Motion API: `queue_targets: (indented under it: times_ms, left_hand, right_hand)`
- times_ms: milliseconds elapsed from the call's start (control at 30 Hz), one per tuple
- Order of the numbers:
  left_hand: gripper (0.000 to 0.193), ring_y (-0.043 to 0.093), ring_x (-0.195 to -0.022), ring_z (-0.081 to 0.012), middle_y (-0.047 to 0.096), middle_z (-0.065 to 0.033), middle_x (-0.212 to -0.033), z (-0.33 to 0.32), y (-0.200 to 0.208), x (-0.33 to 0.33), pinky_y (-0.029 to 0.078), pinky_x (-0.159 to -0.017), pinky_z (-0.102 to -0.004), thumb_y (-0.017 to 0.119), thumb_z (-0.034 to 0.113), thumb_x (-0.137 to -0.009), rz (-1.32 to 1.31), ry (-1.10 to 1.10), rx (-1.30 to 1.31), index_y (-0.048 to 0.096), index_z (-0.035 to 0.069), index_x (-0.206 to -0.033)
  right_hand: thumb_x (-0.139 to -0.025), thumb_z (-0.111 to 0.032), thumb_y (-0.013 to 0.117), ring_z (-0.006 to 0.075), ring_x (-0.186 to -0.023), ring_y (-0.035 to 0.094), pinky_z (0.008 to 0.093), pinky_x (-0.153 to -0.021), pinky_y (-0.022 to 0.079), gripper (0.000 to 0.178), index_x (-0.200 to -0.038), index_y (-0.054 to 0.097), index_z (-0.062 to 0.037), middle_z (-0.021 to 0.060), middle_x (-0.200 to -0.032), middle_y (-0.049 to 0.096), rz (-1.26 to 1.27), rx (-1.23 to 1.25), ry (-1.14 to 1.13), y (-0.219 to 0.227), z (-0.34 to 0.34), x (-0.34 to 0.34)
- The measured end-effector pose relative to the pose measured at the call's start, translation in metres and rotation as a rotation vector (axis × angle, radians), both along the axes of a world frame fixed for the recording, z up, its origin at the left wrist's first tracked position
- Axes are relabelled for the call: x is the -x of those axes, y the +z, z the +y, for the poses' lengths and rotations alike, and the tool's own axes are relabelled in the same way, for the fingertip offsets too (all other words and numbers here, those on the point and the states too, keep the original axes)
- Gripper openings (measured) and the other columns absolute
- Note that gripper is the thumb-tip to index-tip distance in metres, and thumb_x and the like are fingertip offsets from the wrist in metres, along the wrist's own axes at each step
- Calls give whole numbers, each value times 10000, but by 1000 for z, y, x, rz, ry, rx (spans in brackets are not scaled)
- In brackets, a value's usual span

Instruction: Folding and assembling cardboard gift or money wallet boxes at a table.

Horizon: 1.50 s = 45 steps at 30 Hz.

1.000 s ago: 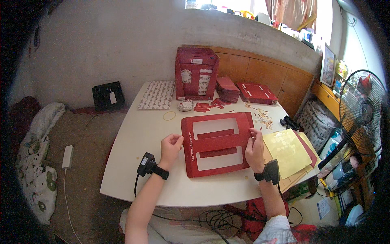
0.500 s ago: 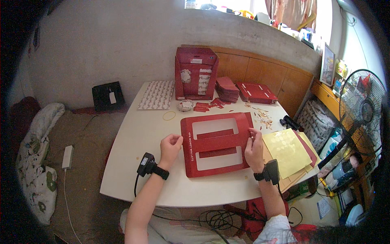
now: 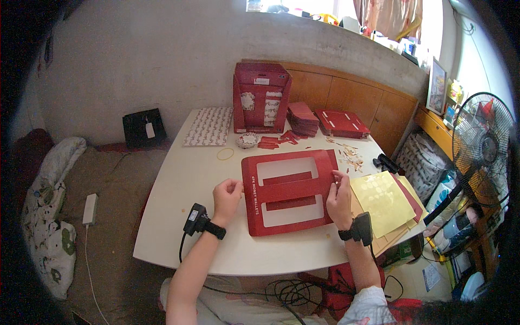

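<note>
A flat red cardboard sleeve (image 3: 290,189) with two cut-out windows lies slightly tilted on the white table before me. White lettering runs along its left side, and red strips show inside the windows. At its right edge, my right hand (image 3: 340,197) grips the card between thumb and fingers. My left hand (image 3: 227,197) is closed in a pinch right beside the left edge; what the fingertips hold, if anything, is too small to make out. Both wrists wear black straps with small dark devices.
Behind the sleeve stand a red display box (image 3: 262,97), a small bowl (image 3: 247,140), red card stacks (image 3: 303,119) and a patterned sheet (image 3: 208,126). Yellow sheets (image 3: 382,203) lie at the right, paper scraps (image 3: 351,157) beyond. A yellow rubber band (image 3: 225,154) lies left. A black fan (image 3: 485,146) stands right.
The red sleeve's left edge has shifted very slightly to the right. Both hands have stayed almost in place.
</note>
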<state>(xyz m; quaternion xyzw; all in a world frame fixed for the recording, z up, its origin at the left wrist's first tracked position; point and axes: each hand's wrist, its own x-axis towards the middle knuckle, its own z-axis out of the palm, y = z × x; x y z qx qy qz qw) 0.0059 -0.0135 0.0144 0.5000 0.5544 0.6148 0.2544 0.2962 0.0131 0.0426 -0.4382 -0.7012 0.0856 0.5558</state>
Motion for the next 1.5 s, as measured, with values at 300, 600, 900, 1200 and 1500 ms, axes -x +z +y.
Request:
queue_targets:
  times_ms: [300, 600, 900, 1200, 1500]
  left_hand:
    - [175, 564, -592, -81, 661, -70, -787, 5, -6, 8, 485, -551, -227, 465, 37, -902, -231, -143, 72, 630, -2, -944]
    - [166, 588, -619, -121, 627, -59, -790, 2, 0, 9, 512, -579, -281, 436, 155, -922, -546, -225, 153, 556, 66, -850]
    - [188, 609, -704, -117, 648, -22, -829, -7, 13, -1, 502, -668, -274, 494, 208, -934, -507, -348, 176, 623, 74, -909]
    - [175, 610, -712, -102, 662, -16, -826, -10, 14, 0, 498, -689, -270, 524, 202, -924, -449, -400, 156, 637, 72, -898]
    - [100, 590, -706, -79, 641, 1, -805, -9, 13, 4, 502, -680, -245, 577, 154, -907, -395, -434, 183, 627, 68, -901]
  right_hand:
    - [-877, 77, 410, 338, -1029, 539, 385, -919, 435, 310, -1182, 456, 45, 226, -1109, 530, 33, 59, 11, -4, 5, -3]
    - [-888, 64, 412, 329, -1031, 545, 380, -912, 440, 313, -1196, 455, 31, 219, -1103, 538, 62, 75, 7, -7, 7, -4]
    - [-900, 32, 415, 282, -1029, 542, 363, -900, 442, 283, -1178, 462, 15, 184, -1088, 545, 124, 93, -5, -8, 10, -7]
    - [-901, 23, 420, 242, -1047, 528, 346, -920, 433, 279, -1177, 458, 11, 154, -1109, 536, 152, 136, -21, -12, 16, -11]
    - [-905, 8, 416, 229, -1018, 524, 343, -891, 434, 274, -1177, 451, 0, 140, -1087, 517, 179, 131, -23, -13, 16, -11]
